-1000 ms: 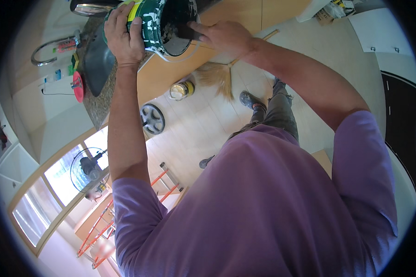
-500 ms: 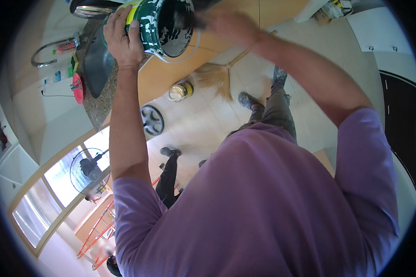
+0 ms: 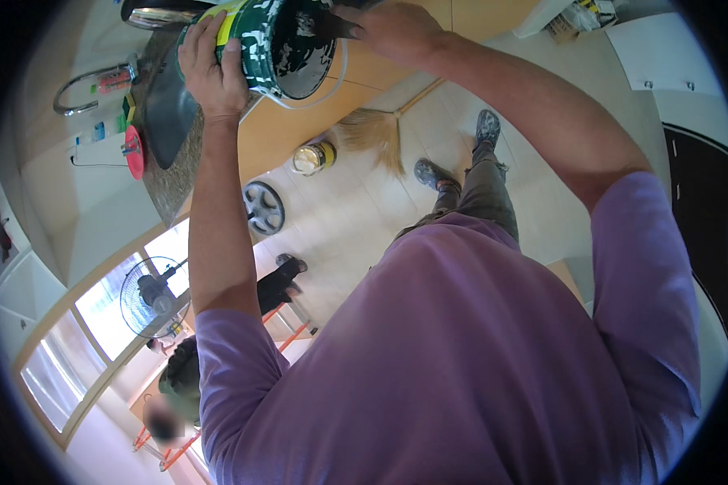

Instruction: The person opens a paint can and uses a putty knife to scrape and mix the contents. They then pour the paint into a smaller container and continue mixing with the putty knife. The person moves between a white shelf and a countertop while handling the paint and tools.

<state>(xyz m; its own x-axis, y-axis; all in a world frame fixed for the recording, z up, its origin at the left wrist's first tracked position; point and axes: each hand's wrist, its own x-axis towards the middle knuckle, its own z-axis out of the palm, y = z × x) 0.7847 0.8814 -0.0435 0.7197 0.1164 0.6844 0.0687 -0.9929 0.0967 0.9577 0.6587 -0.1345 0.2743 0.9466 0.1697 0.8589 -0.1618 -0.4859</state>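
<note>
A green paint bucket (image 3: 256, 50) with a yellow band and white smears lies tipped on its side over the counter's edge. Its mouth faces right, showing dark inner walls with patches of white. My left hand (image 3: 216, 74) grips the bucket's outer side, fingers spread around it and thumb toward the mouth. Closed round a dark, flat, scraper-like tool (image 3: 337, 26), my right hand (image 3: 400, 34) is at the mouth, with the blade reaching inside. Whether the blade touches the wall cannot be told. The pale wire handle (image 3: 345, 69) hangs below the rim.
Left of the bucket is a sink (image 3: 172, 121) in a stone counter (image 3: 184, 174), with a faucet (image 3: 73, 107). On the floor are a small open can (image 3: 313, 158), a broom (image 3: 376, 133) and a grey wheel-like disc (image 3: 263, 208). Another person (image 3: 182, 376) stands at lower left near a fan (image 3: 155, 297).
My right hand, blurred before, is now sharper and slightly higher, with the tool at the upper part of the mouth. The bucket shifted slightly left. The other person moved into fuller view.
</note>
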